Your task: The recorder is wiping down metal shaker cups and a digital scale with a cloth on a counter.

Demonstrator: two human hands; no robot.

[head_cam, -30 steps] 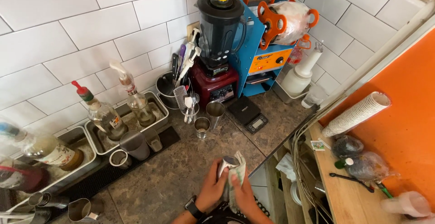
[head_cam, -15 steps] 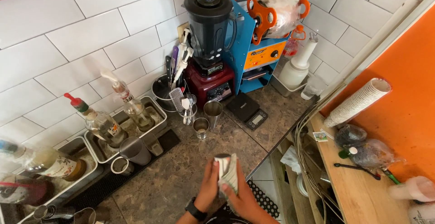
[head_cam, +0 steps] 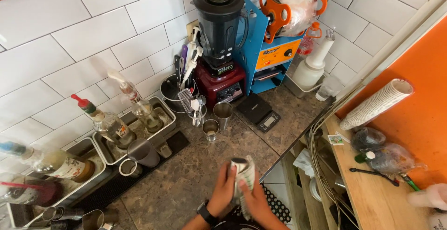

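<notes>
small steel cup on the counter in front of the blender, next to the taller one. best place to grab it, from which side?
Grip the small steel cup around its cylindrical wall, coming from the near, counter-edge side, where the counter looks bare. It stands upright, mouth open. The taller steel cup stands close behind to its right and the utensil glass close behind to its left, so a reach from behind would likely be cramped.

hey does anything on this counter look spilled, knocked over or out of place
Nothing is clearly spilled or broken. The one oddity: a stack of paper cups lies tipped on its side over the wooden shelf, against the orange wall. The left hand and right hand hold a metal cup wrapped in a cloth.
</notes>
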